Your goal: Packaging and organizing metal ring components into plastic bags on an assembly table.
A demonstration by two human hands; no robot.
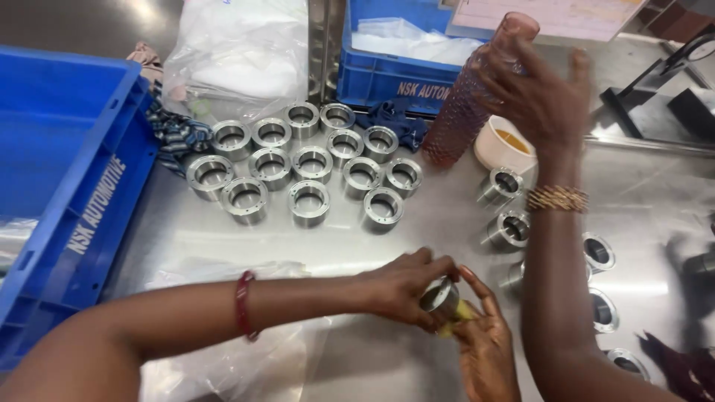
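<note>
Left to right: one of two blue crates [71, 186] stands at the table's left edge, the second blue crate [395, 71] at the rear. Between them, fourteen metal rings [308, 202] stand bore-up in loose rows, with clear plastic bags [238, 52] behind. At front centre, the left hand [398, 286] has its fingers closed round one metal ring [439, 296], lifted just above the table; the right hand [484, 350] pinches a yellow cloth [456, 316] against that ring. A co-worker's hand [540, 97] clasps one reddish bottle [473, 97] beside a white cup [503, 145]. At least six further rings [509, 229] lie right.
</note>
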